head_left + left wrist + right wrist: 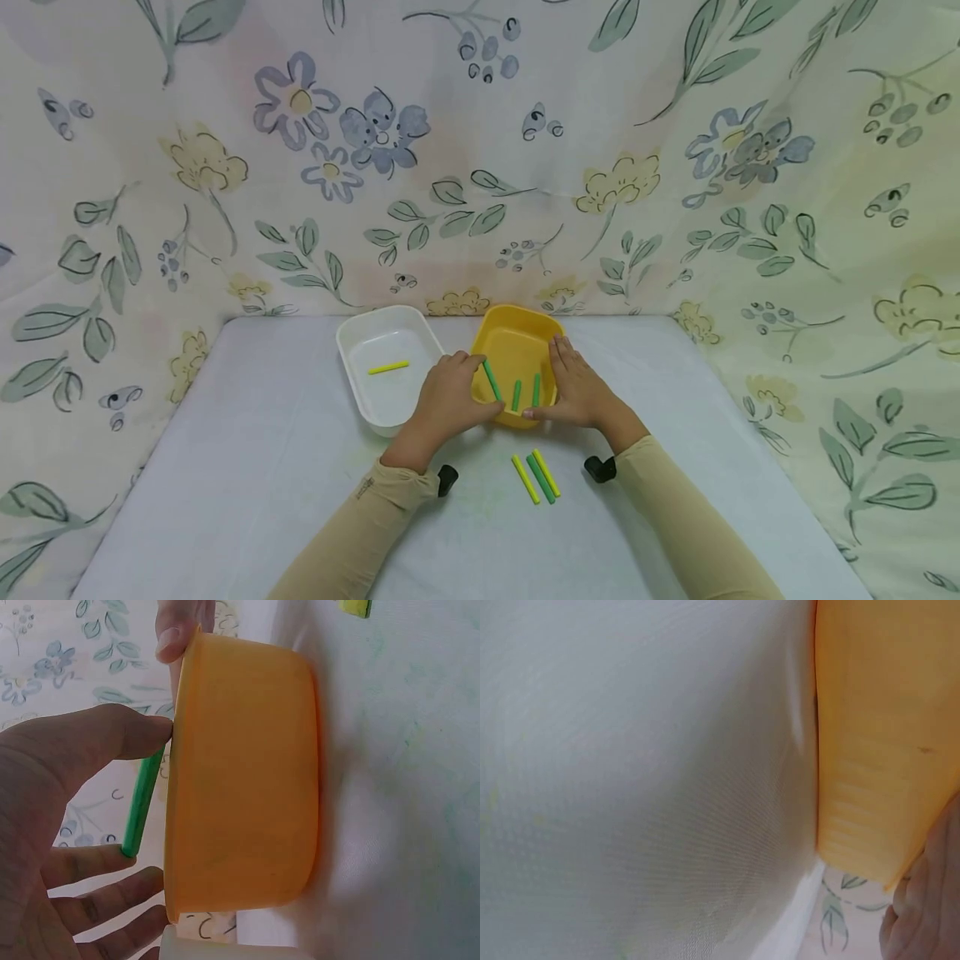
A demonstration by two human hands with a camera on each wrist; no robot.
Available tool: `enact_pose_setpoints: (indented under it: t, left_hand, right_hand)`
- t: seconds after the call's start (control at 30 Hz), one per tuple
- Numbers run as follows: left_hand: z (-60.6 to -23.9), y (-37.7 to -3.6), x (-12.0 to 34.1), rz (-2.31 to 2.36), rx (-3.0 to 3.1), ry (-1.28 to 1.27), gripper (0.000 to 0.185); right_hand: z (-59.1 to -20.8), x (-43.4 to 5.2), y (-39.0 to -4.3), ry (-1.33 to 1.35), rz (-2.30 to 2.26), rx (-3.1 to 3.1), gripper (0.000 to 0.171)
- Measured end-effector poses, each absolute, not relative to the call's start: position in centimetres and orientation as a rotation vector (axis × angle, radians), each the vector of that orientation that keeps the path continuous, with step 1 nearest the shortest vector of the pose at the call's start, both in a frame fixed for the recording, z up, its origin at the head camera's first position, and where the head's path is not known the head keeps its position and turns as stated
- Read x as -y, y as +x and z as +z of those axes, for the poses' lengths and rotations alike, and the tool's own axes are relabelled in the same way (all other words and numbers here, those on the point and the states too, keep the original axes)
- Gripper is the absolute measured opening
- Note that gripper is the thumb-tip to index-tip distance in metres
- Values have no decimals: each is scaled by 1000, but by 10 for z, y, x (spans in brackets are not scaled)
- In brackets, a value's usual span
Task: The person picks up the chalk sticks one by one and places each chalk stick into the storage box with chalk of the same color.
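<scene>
My left hand [453, 396] pinches a green stick [142, 806] between thumb and index finger, above the left side of the yellow tub [517, 333]. The stick's ends meet the thumb tip and a fingertip, and the other fingertips are at the tub's rim. Two more green sticks, a short one [516, 396] and another [536, 390], stand in the tub against its front wall. My right hand [585, 392] rests at the tub's right side, fingers stretched along the rim and thumb at the front edge. In the right wrist view its fingers [930, 900] lie against the tub's outer wall.
A white tub [382, 333] stands just left of the yellow one, with a yellow stick [388, 367] inside. In front of the yellow tub, two yellow sticks and a green stick [540, 479] lie side by side on the white cloth [225, 467]. Behind hangs a flowered curtain [450, 125].
</scene>
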State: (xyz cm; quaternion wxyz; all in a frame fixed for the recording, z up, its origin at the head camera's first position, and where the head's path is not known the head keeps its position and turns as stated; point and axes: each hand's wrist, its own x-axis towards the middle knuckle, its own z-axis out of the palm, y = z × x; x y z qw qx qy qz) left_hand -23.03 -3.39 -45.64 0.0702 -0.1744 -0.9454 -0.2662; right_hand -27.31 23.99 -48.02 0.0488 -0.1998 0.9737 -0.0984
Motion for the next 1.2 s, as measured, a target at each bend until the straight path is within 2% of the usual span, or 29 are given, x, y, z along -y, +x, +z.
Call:
enact_pose_setpoints:
  t: [1.2]
  left_hand:
    - [-454,-229,24,-712,2849,-512,79]
  right_hand:
    - [-487,-243,-277,-615,-305,-2979,144]
